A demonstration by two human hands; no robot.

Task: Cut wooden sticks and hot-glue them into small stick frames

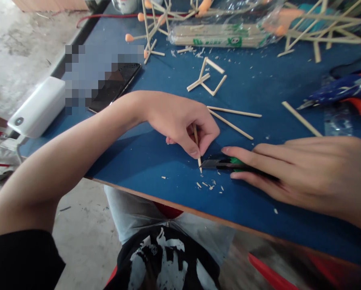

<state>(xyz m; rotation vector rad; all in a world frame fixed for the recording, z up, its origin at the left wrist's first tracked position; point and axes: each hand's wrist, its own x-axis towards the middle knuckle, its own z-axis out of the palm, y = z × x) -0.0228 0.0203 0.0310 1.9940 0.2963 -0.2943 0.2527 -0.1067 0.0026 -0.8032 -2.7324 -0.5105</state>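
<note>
My left hand [186,125] pinches a short wooden stick [199,162], whose lower tip points down at the blue table [156,161]. From the right, my right hand [301,169] grips a dark utility knife with a green part [236,161]; its blade [209,164] meets the stick close to the tip. Small wood shavings [210,186] lie below the blade. Two thin sticks [236,112] stick out from behind my left hand, and farther back lies a small frame of joined sticks [205,76].
A blue glue gun [343,90] and a loose stick [301,118] lie at right. Behind are a bag of sticks [216,36] and stick structures [156,24] with orange ends. A phone [116,84] and white power bank [37,106] rest at left.
</note>
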